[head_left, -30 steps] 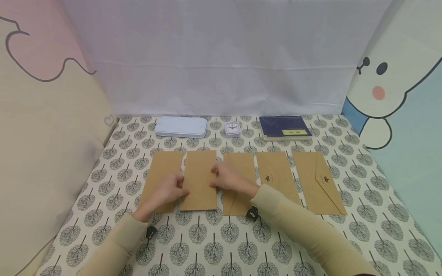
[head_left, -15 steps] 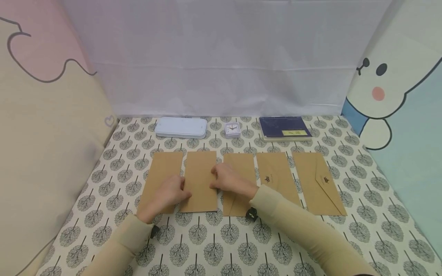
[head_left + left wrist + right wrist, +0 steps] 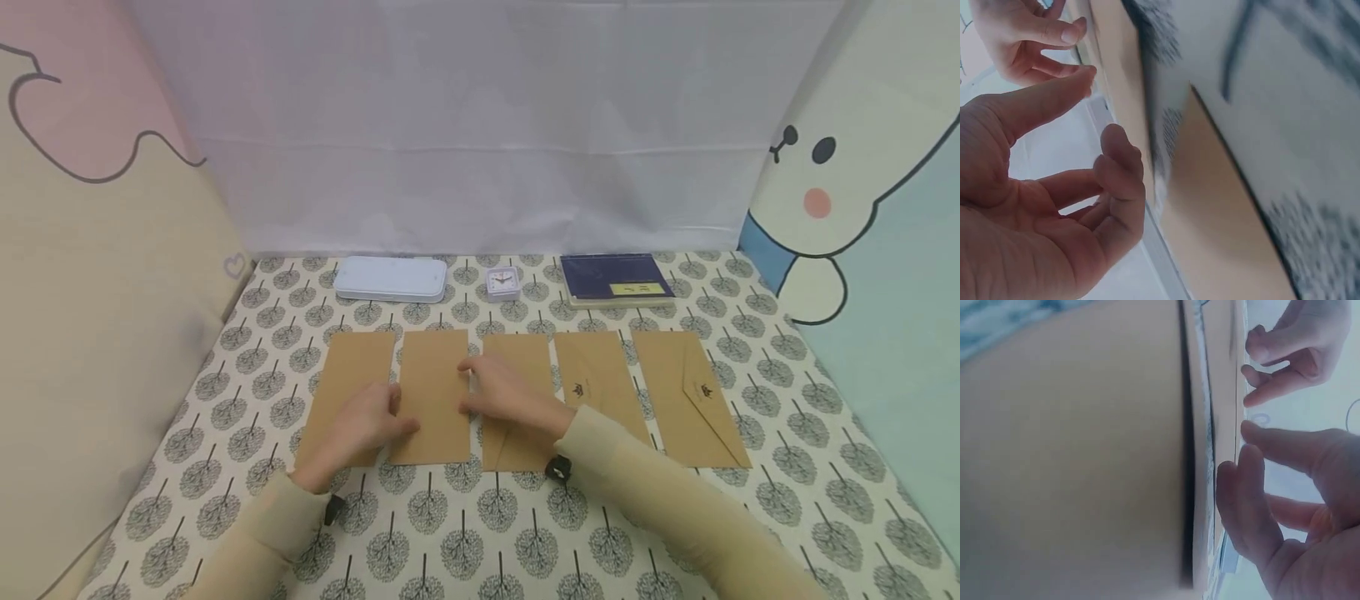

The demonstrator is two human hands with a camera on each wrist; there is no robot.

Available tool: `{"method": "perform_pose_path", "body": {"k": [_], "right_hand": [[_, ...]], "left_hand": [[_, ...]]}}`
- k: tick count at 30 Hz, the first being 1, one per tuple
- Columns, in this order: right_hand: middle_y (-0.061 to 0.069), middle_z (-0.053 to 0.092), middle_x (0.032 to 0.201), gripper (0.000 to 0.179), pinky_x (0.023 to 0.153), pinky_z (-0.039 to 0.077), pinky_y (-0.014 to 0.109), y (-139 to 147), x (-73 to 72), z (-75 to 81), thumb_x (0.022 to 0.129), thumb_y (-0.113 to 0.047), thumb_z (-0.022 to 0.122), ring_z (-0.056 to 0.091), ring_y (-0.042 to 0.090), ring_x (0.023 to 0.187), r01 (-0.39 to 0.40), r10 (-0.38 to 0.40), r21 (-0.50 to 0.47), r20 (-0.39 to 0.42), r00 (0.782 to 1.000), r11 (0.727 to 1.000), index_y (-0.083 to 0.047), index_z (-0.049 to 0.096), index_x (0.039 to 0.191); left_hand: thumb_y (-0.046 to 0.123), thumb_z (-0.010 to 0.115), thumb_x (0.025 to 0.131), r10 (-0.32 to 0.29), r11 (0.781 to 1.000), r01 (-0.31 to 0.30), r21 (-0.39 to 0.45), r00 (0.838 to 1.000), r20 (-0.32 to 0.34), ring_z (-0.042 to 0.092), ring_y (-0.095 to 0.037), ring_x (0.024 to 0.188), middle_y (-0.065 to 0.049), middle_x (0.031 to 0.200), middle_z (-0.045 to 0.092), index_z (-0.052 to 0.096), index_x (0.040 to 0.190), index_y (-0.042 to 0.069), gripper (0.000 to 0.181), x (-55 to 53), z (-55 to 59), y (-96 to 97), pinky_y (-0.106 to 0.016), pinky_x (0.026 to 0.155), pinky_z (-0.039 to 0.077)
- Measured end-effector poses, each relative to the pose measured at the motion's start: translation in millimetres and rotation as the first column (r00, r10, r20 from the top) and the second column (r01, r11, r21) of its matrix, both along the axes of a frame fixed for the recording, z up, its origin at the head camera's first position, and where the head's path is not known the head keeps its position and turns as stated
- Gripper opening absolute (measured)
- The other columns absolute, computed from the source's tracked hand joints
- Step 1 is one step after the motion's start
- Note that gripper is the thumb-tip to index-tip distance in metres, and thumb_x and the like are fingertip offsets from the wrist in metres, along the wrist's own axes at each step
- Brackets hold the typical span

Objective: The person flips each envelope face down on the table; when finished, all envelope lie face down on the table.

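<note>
Several brown paper envelopes lie in a row on the patterned cloth in the head view. A plain-faced envelope (image 3: pixel 435 375), second from the left, lies between my hands. My left hand (image 3: pixel 362 429) hovers over the leftmost envelope (image 3: pixel 356 358), its thumb at the plain envelope's left edge. Above the middle envelope (image 3: pixel 521 354), my right hand (image 3: pixel 513 393) has its fingertips near the plain envelope's right edge. Both wrist views show thumb and loosely bent fingers apart, with nothing between them. Part of the middle envelope is hidden under the right hand and wrist.
Two envelopes with crown prints, the nearer one (image 3: pixel 592 358) and the rightmost one (image 3: pixel 675 392), lie to the right. Along the back stand a pale blue case (image 3: pixel 390 279), a small white clock (image 3: pixel 502 283) and a dark blue book (image 3: pixel 617 277). Fabric walls enclose the table.
The hands' pinch on the plain envelope's edges has loosened, and thumbs and fingers have spread. The dark shadow under its front edge is gone; it now lies flat.
</note>
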State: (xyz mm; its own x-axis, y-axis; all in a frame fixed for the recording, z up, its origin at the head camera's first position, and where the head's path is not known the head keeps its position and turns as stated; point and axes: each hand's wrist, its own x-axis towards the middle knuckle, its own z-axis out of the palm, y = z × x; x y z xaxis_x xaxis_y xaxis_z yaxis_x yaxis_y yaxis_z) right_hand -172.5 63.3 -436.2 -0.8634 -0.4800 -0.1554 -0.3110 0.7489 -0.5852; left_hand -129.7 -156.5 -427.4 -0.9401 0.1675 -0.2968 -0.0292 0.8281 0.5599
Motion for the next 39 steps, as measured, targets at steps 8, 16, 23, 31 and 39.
{"method": "perform_pose_path", "body": {"k": [8, 16, 23, 31, 39], "right_hand": [[0.01, 0.054, 0.121, 0.067, 0.083, 0.047, 0.032, 23, 9.9, -1.9, 0.076, -0.026, 0.08, 0.052, 0.017, 0.093, -0.078, 0.077, -0.003, -0.113, 0.991, 0.997, -0.005, 0.051, 0.133], [0.006, 0.052, 0.125, 0.069, 0.074, 0.048, 0.027, 49, 16.0, -5.8, 0.075, -0.026, 0.08, 0.053, 0.01, 0.082, 0.008, -0.01, -0.028, -0.047, 0.999, 1.0, -0.008, 0.05, 0.134], [0.011, 0.054, 0.125, 0.075, 0.088, 0.048, 0.043, 68, 18.2, 5.5, 0.067, -0.021, 0.085, 0.055, 0.025, 0.104, 0.188, -0.187, -0.013, 0.019, 0.982, 0.982, -0.011, 0.051, 0.134], [0.015, 0.053, 0.126, 0.085, 0.096, 0.042, 0.048, 83, 23.0, 12.6, 0.064, -0.019, 0.088, 0.05, 0.031, 0.114, 0.268, -0.269, 0.02, 0.09, 0.959, 0.963, -0.008, 0.047, 0.137], [0.019, 0.05, 0.13, 0.09, 0.101, 0.038, 0.046, 93, 28.9, 11.8, 0.063, -0.021, 0.088, 0.046, 0.032, 0.117, 0.254, -0.255, 0.027, 0.058, 0.965, 0.967, 0.0, 0.044, 0.138]], "left_hand": [[0.016, 0.08, 0.078, -0.057, 0.972, 0.068, 0.226, 0.997, -0.055, 0.059, -0.016, 0.072, -0.004, 0.082, 0.063, 0.063, 0.088, 0.003, 0.024, -1.8, -3.0, 19.3, -0.028, 0.06, 0.051], [0.014, 0.077, 0.082, -0.085, 0.881, 0.08, 0.466, 0.996, -0.01, 0.065, -0.023, 0.096, -0.016, 0.111, 0.066, 0.049, 0.132, -0.01, 0.062, 3.0, -7.4, 44.6, -0.031, 0.081, 0.054], [0.019, 0.076, 0.083, -0.116, 0.877, 0.08, 0.475, 0.992, 0.046, 0.062, -0.025, 0.104, -0.019, 0.124, 0.059, 0.044, 0.135, -0.01, 0.067, 0.9, -12.0, 63.0, -0.033, 0.086, 0.052], [0.019, 0.075, 0.084, -0.16, 0.893, 0.122, 0.434, 0.986, 0.051, 0.062, -0.027, 0.105, -0.021, 0.123, 0.059, 0.048, 0.131, -0.011, 0.062, -2.0, -8.7, 68.8, -0.033, 0.086, 0.052], [0.02, 0.075, 0.084, -0.161, 0.898, 0.121, 0.423, 0.985, 0.059, 0.062, -0.026, 0.104, -0.019, 0.123, 0.059, 0.048, 0.13, -0.012, 0.062, -3.2, -6.6, 72.2, -0.033, 0.086, 0.051]]}}
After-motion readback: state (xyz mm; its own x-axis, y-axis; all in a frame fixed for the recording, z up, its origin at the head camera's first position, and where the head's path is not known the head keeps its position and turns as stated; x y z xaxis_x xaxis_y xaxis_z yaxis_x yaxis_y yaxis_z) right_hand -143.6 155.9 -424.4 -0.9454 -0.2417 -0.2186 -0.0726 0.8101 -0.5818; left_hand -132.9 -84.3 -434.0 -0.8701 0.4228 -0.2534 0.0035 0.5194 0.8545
